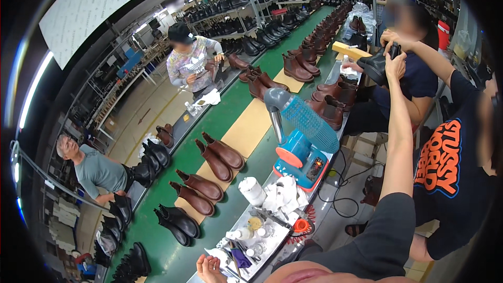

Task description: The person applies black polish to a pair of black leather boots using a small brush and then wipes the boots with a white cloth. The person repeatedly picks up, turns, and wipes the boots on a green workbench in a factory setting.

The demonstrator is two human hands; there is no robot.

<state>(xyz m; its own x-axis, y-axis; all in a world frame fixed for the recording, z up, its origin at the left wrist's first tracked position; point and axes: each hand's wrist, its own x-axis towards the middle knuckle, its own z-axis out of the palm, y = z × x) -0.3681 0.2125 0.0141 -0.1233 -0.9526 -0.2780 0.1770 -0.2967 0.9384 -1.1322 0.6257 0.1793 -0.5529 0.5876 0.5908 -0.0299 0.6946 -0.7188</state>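
My right arm reaches up and to the right, and my right hand (396, 67) is closed on a black boot (374, 67). Another person's hand (389, 37) meets the same boot from above, reaching in from the right. At the bottom edge, my left hand (210, 269) is partly cut off. Its fingers are loosely bent and apart, and nothing shows in them. Close by it lies a white tray (266, 257) with small bottles, brush-like tools and a purple cloth (240, 258).
A green conveyor (230, 215) carries pairs of brown boots (220, 157) and black boots (178, 224). A blue-and-orange machine with a mesh-covered hose (304, 154) stands beside crumpled white paper (283, 195). People stand across the belt; others are at right. A black cable (343, 183) trails over the floor.
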